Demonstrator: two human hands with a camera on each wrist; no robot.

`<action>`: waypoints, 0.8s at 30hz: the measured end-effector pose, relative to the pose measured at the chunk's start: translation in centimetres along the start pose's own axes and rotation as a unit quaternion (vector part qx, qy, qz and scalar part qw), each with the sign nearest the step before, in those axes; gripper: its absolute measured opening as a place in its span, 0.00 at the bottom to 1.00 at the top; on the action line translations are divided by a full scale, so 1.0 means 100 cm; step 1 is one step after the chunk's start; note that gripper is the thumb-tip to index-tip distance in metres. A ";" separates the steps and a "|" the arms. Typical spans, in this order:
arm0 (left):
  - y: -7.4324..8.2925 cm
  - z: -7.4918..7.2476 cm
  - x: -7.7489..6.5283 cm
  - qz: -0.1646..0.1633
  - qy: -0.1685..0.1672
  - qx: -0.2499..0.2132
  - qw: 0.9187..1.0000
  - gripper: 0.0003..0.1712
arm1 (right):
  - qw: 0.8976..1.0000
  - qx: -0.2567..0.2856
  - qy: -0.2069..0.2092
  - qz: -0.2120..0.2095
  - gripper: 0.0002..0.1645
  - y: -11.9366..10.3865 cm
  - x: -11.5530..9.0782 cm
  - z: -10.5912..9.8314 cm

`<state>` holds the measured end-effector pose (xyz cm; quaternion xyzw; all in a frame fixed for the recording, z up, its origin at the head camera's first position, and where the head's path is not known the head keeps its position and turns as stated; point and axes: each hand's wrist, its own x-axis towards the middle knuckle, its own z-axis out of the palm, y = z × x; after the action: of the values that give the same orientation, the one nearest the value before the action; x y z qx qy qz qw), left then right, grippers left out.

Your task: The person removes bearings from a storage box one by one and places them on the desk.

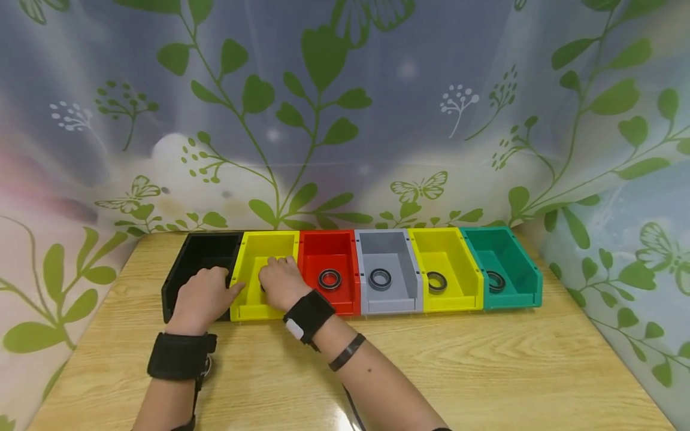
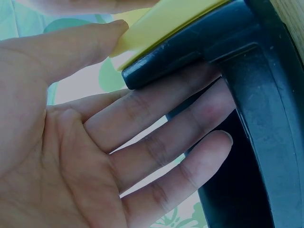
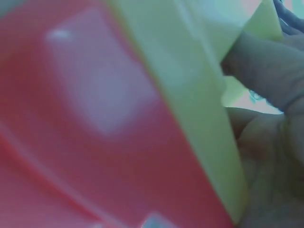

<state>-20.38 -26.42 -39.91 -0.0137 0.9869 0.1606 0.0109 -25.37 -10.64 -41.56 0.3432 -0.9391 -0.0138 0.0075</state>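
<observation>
My left hand (image 1: pixel 203 296) straddles the adjoining walls of the black bin (image 1: pixel 173 281) and the left yellow bin (image 1: pixel 256 312). Its thumb presses the yellow wall (image 2: pixel 166 28), while several fingers (image 2: pixel 161 147) reach inside the black bin. My right hand (image 1: pixel 283 282) reaches down into that yellow bin with curled fingers. A dark sliver of a bearing (image 1: pixel 262 288) shows at its left edge; the fingertips' grip is mostly hidden. In the right wrist view, the right thumb (image 3: pixel 270 71) is beyond the yellow wall (image 3: pixel 190 104), next to the red bin (image 3: pixel 95 118).
One ball bearing each lies in the red bin (image 1: pixel 353 302), grey bin (image 1: pixel 392 304), right yellow bin (image 1: pixel 455 302) and green bin (image 1: pixel 530 293). The bins stand in a row against a leaf-patterned curtain (image 1: pixel 345 131). A cable (image 1: pixel 353 408) crosses the wooden table (image 1: pixel 485 371).
</observation>
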 end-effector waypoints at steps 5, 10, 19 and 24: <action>0.001 -0.002 -0.001 -0.002 -0.006 -0.005 1.000 0.29 | 0.997 0.077 0.007 -0.014 0.10 0.004 0.000 -0.006; 0.001 -0.001 -0.001 -0.004 -0.005 -0.009 1.000 0.24 | 0.993 0.111 0.017 -0.028 0.20 0.006 -0.003 -0.011; -0.001 0.001 0.000 -0.002 -0.006 -0.017 1.000 0.30 | 0.992 0.097 0.069 -0.046 0.20 0.009 -0.021 -0.023; -0.004 0.000 0.001 -0.003 -0.012 -0.017 1.000 0.30 | 0.987 0.131 0.085 -0.044 0.22 0.009 -0.038 -0.034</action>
<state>-20.49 -26.78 -40.03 -0.0147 0.9837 0.1778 0.0231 -22.93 -7.60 -38.19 0.3825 -0.9127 0.1381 0.0412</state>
